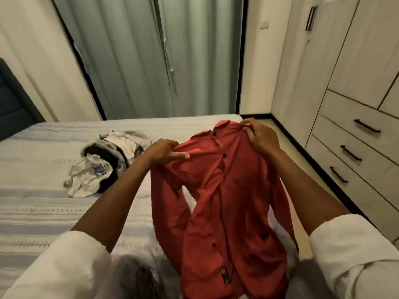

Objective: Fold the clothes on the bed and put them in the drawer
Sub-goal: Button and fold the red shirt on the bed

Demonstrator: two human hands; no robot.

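Early in the task, by my reading: both hands hold up an unfolded red button-up shirt [226, 201], left hand [166, 151] gripping one shoulder, right hand [260, 137] pinching the other. An unfolded clothes pile [108, 162] waits on the bed [43, 212] beyond the left hand; drawers [356, 147] right of the right hand are closed.

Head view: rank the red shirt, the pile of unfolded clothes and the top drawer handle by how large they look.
1. red shirt, largest, though it is held nearest the camera, which inflates it
2. pile of unfolded clothes on the bed
3. top drawer handle, smallest; it is also farther off
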